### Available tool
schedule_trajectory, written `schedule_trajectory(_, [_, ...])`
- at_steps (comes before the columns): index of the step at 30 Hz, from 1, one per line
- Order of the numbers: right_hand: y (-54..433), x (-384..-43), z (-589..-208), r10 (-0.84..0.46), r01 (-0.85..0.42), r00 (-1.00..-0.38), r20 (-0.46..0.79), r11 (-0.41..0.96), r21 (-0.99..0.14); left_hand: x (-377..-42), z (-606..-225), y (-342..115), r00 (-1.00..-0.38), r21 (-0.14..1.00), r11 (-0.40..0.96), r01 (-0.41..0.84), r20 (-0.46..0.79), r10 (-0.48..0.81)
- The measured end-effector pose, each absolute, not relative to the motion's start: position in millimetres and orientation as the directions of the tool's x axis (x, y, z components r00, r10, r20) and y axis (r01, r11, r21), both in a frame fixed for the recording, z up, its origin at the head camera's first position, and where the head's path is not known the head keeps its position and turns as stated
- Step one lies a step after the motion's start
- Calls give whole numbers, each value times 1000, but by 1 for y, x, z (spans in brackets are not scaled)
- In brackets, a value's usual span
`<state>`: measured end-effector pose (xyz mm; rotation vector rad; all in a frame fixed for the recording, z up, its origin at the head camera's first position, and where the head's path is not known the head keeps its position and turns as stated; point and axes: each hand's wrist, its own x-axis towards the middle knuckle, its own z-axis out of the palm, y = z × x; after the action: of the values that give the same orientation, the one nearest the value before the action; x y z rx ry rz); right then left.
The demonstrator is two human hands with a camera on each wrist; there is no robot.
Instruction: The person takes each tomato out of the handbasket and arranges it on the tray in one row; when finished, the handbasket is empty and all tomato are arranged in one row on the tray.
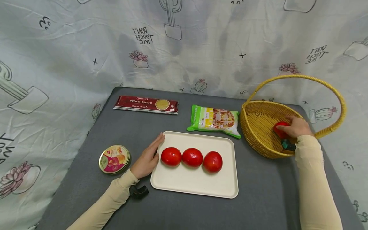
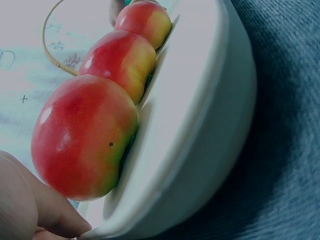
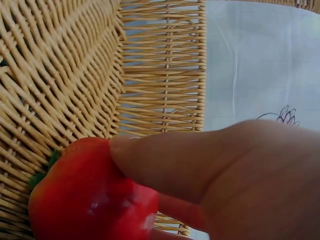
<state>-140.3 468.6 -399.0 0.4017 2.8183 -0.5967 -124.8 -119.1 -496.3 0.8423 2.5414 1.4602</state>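
Observation:
In the head view my right hand [image 1: 299,127] reaches into a yellow wicker basket [image 1: 258,127] and grips a red tomato [image 1: 280,129] there. Up close in the right wrist view, the thumb lies across the top of this tomato [image 3: 95,195], whose green leaves face the wicker. My left hand [image 1: 146,161] rests along the left rim of a white tray [image 1: 195,187], its fingers fairly straight. On that tray, three more tomatoes sit in a row: a left one [image 1: 171,157], a middle one [image 1: 192,157] and a right one [image 1: 212,162].
A round tin [image 1: 114,159] stands left of my left hand. Toward the back lie a dark red spaghetti pack [image 1: 146,105] and a green-and-white food bag [image 1: 214,120], the bag close to the basket. The basket's tall handle [image 1: 304,77] arches over my right hand. Printed cloth hangs behind the grey table [image 1: 172,210].

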Motion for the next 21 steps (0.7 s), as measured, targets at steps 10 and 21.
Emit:
schedule_trajectory(10, [467,-138,-401,215,293,-944,-249,896,-335,-126,-495,-118,-849,825,395,404,177,498])
schedule_trajectory(21, [428,-120,-377,252,256,-966,-61,885,-388,-126,-496,-117,-850,824,400,401,172,498])
